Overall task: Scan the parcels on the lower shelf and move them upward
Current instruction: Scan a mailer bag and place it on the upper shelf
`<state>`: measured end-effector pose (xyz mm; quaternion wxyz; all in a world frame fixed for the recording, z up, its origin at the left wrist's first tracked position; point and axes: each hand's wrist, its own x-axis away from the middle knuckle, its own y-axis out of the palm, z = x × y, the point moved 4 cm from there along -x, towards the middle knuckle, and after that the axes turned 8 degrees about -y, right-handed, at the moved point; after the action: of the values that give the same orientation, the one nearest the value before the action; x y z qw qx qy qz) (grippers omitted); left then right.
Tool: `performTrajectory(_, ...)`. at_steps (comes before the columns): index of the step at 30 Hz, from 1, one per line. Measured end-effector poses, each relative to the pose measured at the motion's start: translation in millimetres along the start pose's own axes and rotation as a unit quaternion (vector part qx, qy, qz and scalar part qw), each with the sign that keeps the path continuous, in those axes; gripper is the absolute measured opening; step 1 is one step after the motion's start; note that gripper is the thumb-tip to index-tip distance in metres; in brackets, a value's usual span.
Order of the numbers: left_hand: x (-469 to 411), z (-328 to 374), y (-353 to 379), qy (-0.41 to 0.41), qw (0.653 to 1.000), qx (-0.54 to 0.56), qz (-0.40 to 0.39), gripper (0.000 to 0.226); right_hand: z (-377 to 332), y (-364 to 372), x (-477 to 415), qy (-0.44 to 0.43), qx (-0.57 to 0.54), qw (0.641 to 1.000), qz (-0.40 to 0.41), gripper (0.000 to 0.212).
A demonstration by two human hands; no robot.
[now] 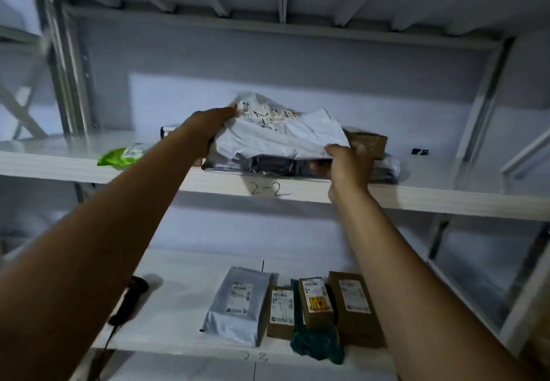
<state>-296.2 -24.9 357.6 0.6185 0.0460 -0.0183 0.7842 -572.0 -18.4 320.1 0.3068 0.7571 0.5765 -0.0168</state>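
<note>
— Where's the parcel?
— At frame centre: your left hand (205,130) and right hand (346,163) each keep a grip pinched on the white poly mailer (279,138), atop dark bags on the upper shelf (446,194) marked "2-2".
— And below?
— A grey mailer (238,303) and three cardboard boxes (354,300) wait on the lower shelf (178,333), a black scanner (131,297) at lower left.

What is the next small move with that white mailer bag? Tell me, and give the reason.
Probably lower the white mailer bag onto the pile and let go. Both the left hand and the right hand grip its ends, holding it just above the dark parcels already lying on the upper shelf. More parcels wait on the lower shelf, beside the scanner.
</note>
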Motion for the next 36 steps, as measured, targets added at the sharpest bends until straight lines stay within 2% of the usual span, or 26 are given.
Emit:
performTrajectory(3,-25,20,0,-0.068,0.995,-0.079,-0.005,0.032,-8,23,-25,-0.009,0.066,0.998,-0.013,0.038)
performTrajectory(5,-38,32,-2,-0.079,0.986,-0.148,0.006,0.035,-10,36,-40,0.008,0.091,0.995,-0.025,0.040)
performTrajectory(7,-47,42,-5,-0.063,0.977,-0.199,0.037,0.037,-12,48,-50,0.015,0.124,0.991,-0.045,0.040)
performTrajectory(10,-51,52,-5,-0.020,0.959,-0.268,0.088,0.027,-9,63,-56,0.008,0.188,0.979,-0.078,0.044)
performTrajectory(14,-68,56,-7,0.035,0.914,-0.386,0.117,0.032,-3,74,-56,-0.013,0.264,0.958,-0.109,0.051)
performTrajectory(17,-72,64,-2,0.107,0.838,-0.517,0.140,0.026,1,81,-58,-0.036,0.338,0.931,-0.128,0.046)
performTrajectory(19,-71,70,6,0.148,0.824,-0.529,0.138,0.046,0,84,-59,-0.079,0.449,0.880,-0.135,0.031)
performTrajectory(21,-65,74,18,0.188,0.810,-0.544,0.113,0.054,-10,88,-56,-0.147,0.588,0.786,-0.120,0.022)
performTrajectory(23,-64,73,31,0.188,0.776,-0.597,0.080,0.049,-23,99,-50,-0.225,0.680,0.692,-0.090,0.027)
performTrajectory(24,-64,70,36,0.170,0.761,-0.623,0.063,0.051,-28,107,-48,-0.254,0.696,0.666,-0.080,0.033)
performTrajectory(26,-69,64,39,0.128,0.741,-0.659,0.032,0.055,-33,129,-44,-0.299,0.700,0.641,-0.099,0.036)
performTrajectory(28,-79,55,36,0.094,0.720,-0.687,-0.003,0.056,-25,154,-45,-0.295,0.679,0.654,-0.157,0.028)
performTrajectory(30,-84,45,31,0.047,0.742,-0.668,-0.030,0.053,-7,176,-48,-0.240,0.654,0.686,-0.211,0.013)
performTrajectory(33,-89,41,30,0.045,0.760,-0.647,-0.040,0.035,23,195,-64,-0.140,0.647,0.702,-0.262,0.013)
performTrajectory(36,-95,41,28,0.062,0.775,-0.628,-0.042,0.032,50,196,-83,-0.063,0.656,0.691,-0.297,0.035)
